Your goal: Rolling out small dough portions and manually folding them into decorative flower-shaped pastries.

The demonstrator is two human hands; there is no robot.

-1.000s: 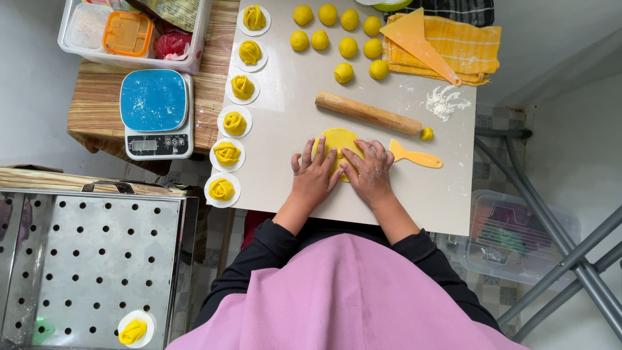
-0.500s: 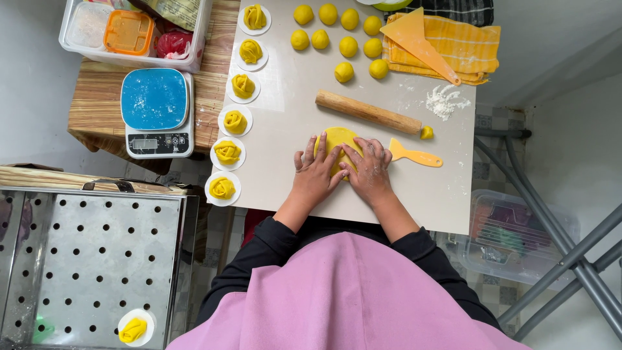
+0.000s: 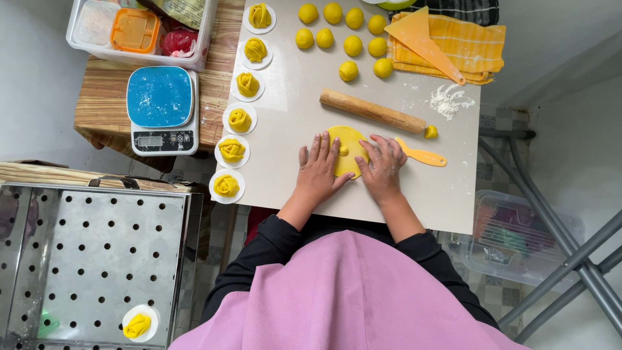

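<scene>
A flat yellow dough disc (image 3: 350,148) lies on the white work board (image 3: 291,110). My left hand (image 3: 317,172) rests on the board with its fingertips on the disc's left edge. My right hand (image 3: 382,167) presses the disc's right edge with curled fingers. A small dough lump sits on the disc between the two hands. A wooden rolling pin (image 3: 372,111) lies just beyond the disc. A yellow plastic tool (image 3: 422,155) lies to the right of my right hand, and a small dough scrap (image 3: 431,131) sits by the pin's end.
Several shaped yellow buns on round papers (image 3: 232,150) line the board's left edge. Several dough balls (image 3: 353,45) sit at the top, beside a yellow scraper on a cloth (image 3: 466,48). A blue scale (image 3: 161,107), a plastic box (image 3: 139,29) and a perforated steel steamer tray (image 3: 91,259) stand left.
Both hands have shifted slightly on the disc, with the fingers working at its edges. Nothing else on the board has moved.
</scene>
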